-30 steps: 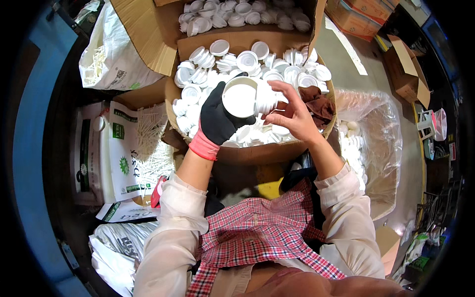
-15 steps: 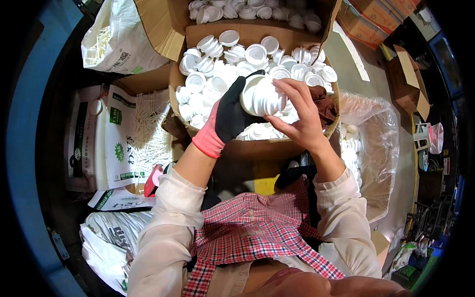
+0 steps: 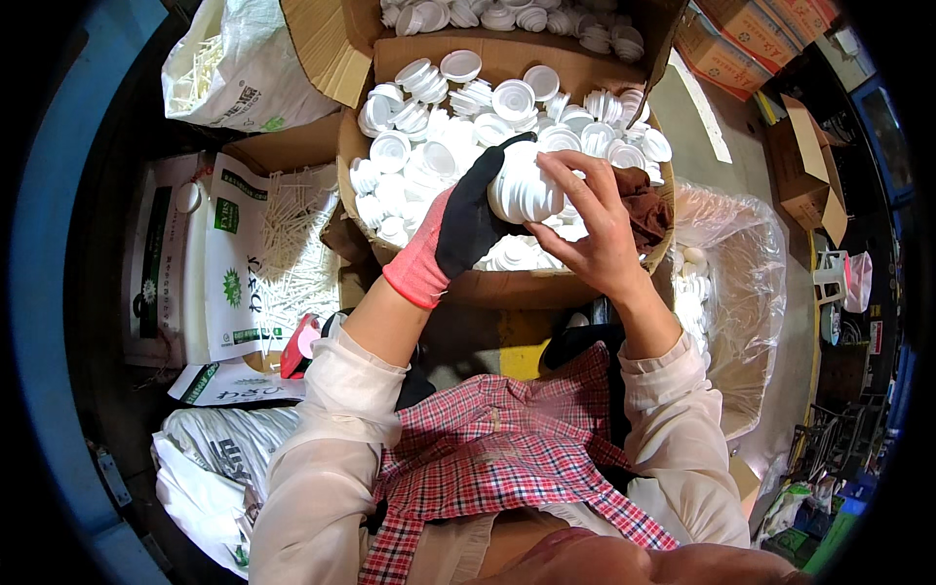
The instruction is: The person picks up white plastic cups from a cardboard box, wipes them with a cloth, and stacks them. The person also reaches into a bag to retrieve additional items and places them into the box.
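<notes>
Both hands hold one white ribbed plastic cap [image 3: 523, 187] above a cardboard box [image 3: 546, 289] filled with several white caps. My left hand [image 3: 466, 220], in a black glove with a red cuff, grips the cap's left side. My bare right hand [image 3: 589, 226] wraps over its right side, fingers spread across the ribs. The cap's ribbed wall faces the camera. A brown cloth [image 3: 645, 201] lies in the box just behind my right hand.
A second open box of white caps [image 3: 517, 16] stands behind the first. A bag of thin white sticks [image 3: 291, 246] lies to the left, a clear plastic bag [image 3: 733, 283] holding white parts to the right. Printed sacks [image 3: 213, 456] sit at lower left, cartons [image 3: 807, 166] at upper right.
The cap has turned in my hands: its open inside faced up a second ago, now its ribbed side shows. My right fingers have slid over it.
</notes>
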### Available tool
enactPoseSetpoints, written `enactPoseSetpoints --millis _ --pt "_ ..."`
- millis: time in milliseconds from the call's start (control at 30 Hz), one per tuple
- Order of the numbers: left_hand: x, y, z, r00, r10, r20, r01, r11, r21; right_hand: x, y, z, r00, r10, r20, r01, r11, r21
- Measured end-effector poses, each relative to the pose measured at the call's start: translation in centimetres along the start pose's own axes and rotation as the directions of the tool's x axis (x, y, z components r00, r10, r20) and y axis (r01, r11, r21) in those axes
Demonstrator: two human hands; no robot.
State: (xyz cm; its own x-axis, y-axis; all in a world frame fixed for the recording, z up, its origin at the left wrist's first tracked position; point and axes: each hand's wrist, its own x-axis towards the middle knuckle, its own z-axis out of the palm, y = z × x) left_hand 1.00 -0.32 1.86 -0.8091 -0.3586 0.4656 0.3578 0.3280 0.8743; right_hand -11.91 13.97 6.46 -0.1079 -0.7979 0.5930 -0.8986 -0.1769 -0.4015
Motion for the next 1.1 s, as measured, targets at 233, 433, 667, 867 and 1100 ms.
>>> enactPoseSetpoints --millis 233,433,667,867,1100 --pt "0.2 0.7 0.2 0.944 -0.328 0.022 0.300 0.833 -0.464 -0.2 0.0 0.3 1.000 0.020 -0.005 -0.020 1.000 0.021" --pt "0.9 2.6 1.5 0.925 -0.373 0.076 0.365 0.813 -0.454 -0.6 1.7 0.9 0.905 0.425 -0.034 -0.287 0.666 0.688" --pt "-0.2 0.2 5.0 0.913 -0.389 -0.122 0.369 0.916 -0.155 -1.3 3.3 2.6 0.652 0.736 -0.183 -0.531 0.615 0.583" --pt "-0.7 -0.4 6.3 0.903 -0.344 -0.256 0.357 0.934 0.002 -2.0 4.5 3.2 0.661 0.728 -0.182 -0.501 0.609 0.615" --pt "1.2 -1.9 4.6 0.878 -0.475 0.057 0.471 0.836 -0.283 -3.9 5.0 -1.8 0.950 0.287 0.124 -0.312 0.900 0.303"
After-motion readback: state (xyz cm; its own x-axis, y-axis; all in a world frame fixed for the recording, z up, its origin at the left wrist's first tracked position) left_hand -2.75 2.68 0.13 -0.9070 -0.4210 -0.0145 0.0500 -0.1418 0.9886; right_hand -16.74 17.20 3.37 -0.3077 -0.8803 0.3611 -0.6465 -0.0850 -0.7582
